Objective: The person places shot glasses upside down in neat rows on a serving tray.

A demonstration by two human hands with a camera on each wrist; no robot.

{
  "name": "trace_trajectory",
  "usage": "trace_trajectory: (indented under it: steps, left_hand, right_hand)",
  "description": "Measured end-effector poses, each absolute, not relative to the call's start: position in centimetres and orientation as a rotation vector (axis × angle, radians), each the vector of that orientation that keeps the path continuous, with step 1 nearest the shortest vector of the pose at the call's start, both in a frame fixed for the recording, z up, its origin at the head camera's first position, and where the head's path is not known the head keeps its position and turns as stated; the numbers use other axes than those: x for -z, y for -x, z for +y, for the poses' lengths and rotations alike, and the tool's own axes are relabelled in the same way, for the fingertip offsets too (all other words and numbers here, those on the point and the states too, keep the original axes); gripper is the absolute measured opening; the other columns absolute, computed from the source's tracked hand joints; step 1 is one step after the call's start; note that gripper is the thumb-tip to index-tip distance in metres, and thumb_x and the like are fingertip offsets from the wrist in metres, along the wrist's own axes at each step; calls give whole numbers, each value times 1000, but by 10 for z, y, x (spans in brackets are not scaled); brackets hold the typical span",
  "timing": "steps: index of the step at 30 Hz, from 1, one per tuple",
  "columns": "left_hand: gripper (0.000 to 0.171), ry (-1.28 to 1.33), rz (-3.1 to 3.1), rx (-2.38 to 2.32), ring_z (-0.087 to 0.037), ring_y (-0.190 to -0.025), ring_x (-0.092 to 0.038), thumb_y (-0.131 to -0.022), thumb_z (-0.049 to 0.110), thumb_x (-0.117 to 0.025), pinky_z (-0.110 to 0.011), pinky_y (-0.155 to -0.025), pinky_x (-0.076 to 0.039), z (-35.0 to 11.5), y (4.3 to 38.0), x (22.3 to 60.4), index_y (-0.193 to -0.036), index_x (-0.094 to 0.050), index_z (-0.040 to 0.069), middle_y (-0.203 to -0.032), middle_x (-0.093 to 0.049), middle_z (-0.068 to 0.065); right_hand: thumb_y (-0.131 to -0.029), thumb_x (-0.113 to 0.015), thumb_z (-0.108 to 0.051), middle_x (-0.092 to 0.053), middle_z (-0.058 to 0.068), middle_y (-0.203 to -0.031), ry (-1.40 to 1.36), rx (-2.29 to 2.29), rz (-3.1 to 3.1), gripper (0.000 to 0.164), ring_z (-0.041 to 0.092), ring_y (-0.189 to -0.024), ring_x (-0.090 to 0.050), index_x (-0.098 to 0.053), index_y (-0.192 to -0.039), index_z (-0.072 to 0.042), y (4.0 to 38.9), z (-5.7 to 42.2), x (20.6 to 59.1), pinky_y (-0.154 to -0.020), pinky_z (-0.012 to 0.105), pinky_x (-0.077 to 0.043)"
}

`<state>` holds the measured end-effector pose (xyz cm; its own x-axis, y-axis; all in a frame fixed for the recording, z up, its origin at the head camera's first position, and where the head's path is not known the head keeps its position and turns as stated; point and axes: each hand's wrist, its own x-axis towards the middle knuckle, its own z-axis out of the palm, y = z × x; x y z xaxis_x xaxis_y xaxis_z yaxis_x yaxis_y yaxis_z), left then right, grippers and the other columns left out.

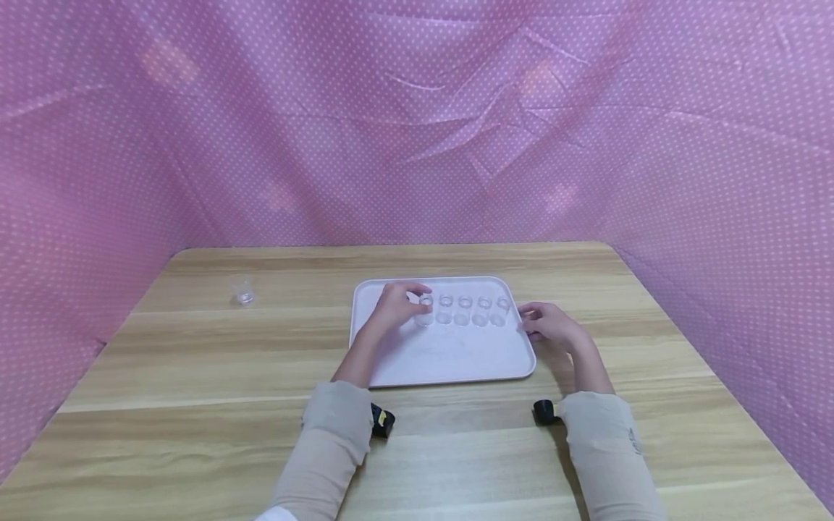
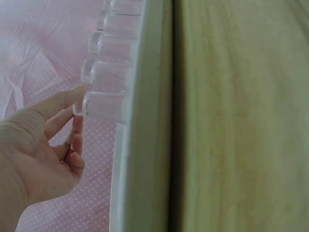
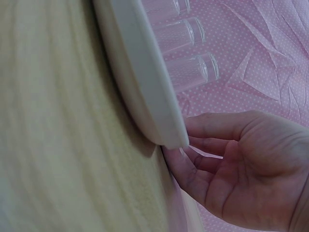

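Note:
A white tray point(image 1: 449, 362) lies on the wooden table. On it, small clear glasses point(image 1: 464, 311) stand in a row, thick ends up. My left hand point(image 1: 395, 307) is at the leftmost glass point(image 1: 425, 311), pinching its upper end between thumb and fingers. In the left wrist view this glass point(image 2: 106, 106) stands on the tray beside its neighbour, and the left hand point(image 2: 38, 150) reaches it from the side. My right hand point(image 1: 550, 323) holds the tray's right rim; in the right wrist view the fingers and thumb of this hand point(image 3: 256, 169) bracket the tray's edge point(image 3: 166, 111).
Apart from the row, another small clear glass point(image 1: 244, 292) stands on the table point(image 1: 195, 347) at the far left. A pink dotted curtain point(image 1: 417, 130) hangs behind the table and along both sides. Black wrist cameras point(image 1: 383, 421) sit at both sleeves.

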<state>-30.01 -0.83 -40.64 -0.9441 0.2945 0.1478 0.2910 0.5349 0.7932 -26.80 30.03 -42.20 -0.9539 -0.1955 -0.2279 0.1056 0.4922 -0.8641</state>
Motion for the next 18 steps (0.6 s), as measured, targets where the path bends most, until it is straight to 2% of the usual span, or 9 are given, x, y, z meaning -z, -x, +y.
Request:
trace_trajectory:
  steps: [4,11,18]
  left_hand:
    - [36,-513,2758,-1411,-27,-90,-53,-76,14,-74,-36,-77,-43,-16,300,401,-109,-66,5,-107,-63,-13]
    - [39,-470,2831,-1430,-31,-97,-53,-76,12,-75,-38,-83,-43,-42,300,390,-113,-64,4,-109,-61,-15]
    - [45,-311,2830,-1455,-33,-105,-45,-80,15,-71,-41,-81,-42,-87,297,377,-122,-57,7,-120,-54,-14]
  right_hand:
    - [-87,-52,2,-54,25,-105,80,1439,2447,44,21,-83,-59,-39,-127,15,268,300,422,-75,34,-51]
    - [-87,-53,2,-53,26,-106,85,1453,2430,45,22,-84,-59,-38,-127,16,267,300,423,-76,34,-51]
    - [-87,-53,3,-53,26,-105,98,1452,2434,46,20,-82,-59,-37,-128,16,265,299,422,-75,33,-51]
